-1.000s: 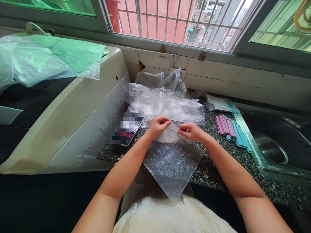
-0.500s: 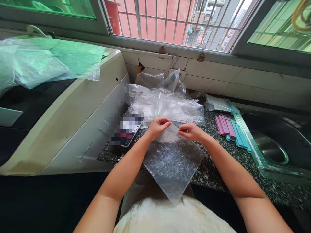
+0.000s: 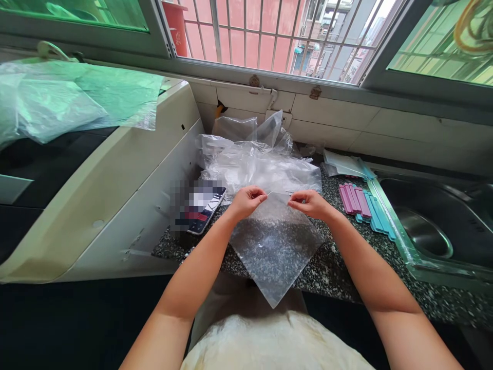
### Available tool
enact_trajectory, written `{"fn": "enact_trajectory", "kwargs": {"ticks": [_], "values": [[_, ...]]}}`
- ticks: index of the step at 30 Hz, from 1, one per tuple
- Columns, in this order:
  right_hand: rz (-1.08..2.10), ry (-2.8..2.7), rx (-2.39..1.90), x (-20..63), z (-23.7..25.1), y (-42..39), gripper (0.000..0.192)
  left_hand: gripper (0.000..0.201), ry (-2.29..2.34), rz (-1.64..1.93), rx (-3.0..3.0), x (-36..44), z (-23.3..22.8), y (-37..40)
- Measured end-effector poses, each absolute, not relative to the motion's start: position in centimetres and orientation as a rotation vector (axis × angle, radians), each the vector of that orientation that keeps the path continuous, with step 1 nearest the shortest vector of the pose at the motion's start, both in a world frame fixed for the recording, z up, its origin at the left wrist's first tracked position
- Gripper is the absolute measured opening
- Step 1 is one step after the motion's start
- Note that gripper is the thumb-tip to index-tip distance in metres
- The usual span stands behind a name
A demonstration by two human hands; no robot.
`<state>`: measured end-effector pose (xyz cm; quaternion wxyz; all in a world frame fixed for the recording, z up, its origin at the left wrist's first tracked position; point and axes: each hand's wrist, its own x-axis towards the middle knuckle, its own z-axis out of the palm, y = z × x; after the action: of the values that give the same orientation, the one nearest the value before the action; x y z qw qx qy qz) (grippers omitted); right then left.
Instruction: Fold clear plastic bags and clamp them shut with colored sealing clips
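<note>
Clear plastic bag (image 3: 275, 252): was held across the front edge of the worktop (image 3: 327, 270)
Left grip (image 3: 246, 202): was pinched closed on its top corner
Right grip (image 3: 309, 203): was pinched at its upper edge
Risk: tearing, if pulled unevenly

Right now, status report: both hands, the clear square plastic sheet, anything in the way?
Left hand, right hand: pinching clear plastic sheet near top corner. Bottom corner past front edge of speckled dark stone counter. Crumpled clear plastic pile just beyond hands.

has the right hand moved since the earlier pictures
Yes, slightly: judged against the sink, the right hand has shifted right, toward it, and a little up in the picture.
</note>
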<state>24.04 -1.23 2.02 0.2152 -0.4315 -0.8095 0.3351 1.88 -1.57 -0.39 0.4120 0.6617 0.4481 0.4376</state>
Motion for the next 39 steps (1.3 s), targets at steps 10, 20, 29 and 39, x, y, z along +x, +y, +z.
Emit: {"fn": "enact_trajectory", "kwargs": {"ticks": [10,20,29,39], "values": [[0.957,-2.314,-1.182,23.93,2.45,-1.54,0.024,0.012,1.115,1.069,1.832,1.98,-0.29,-1.72],[0.771,-2.296,-1.113,23.53,2.39,-1.67,0.025,0.012,1.067,1.009,1.918,2.21,-0.19,-2.01],[0.829,-2.343,-1.124,23.66,2.44,-1.62,0.026,0.012,1.026,0.982,1.972,2.23,-0.21,-2.10],[0.899,-2.433,-1.134,23.99,2.55,-1.72,0.022,0.011,1.021,0.912,2.031,2.30,-0.46,-2.06]]}}
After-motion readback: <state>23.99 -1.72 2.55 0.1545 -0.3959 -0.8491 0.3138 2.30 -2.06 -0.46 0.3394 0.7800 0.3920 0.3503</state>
